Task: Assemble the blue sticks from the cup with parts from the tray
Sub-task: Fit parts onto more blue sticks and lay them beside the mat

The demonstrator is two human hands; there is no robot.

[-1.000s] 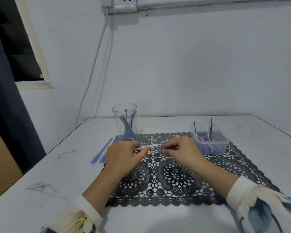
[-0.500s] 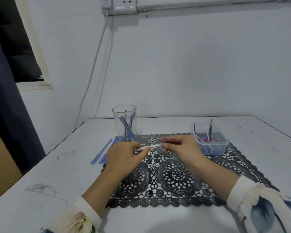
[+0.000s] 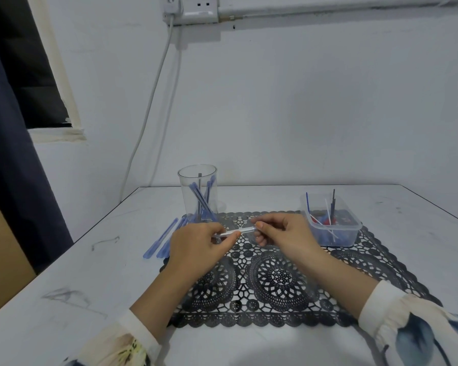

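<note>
Loose blue sticks point(image 3: 160, 241) lie at nine o'clock of the left hand point(image 3: 196, 247), and the cup point(image 3: 197, 196) holding more stands at its twelve. That hand pinches one end of a pale stick point(image 3: 237, 231). The right hand point(image 3: 283, 233) pinches the other end, with the tray point(image 3: 336, 229) at its three o'clock.

Dim, bluish, soft light; wide-angle bending at edges

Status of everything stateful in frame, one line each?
mat: flat on table.
cup: upright, blue sticks leaning inside.
tray: open, parts inside, thin rods poking up.
loose sticks: lying flat on table, left of mat.
held stick: roughly level above mat, gripped at both ends.
left hand: pinches its left end.
right hand: pinches its right end.
</note>
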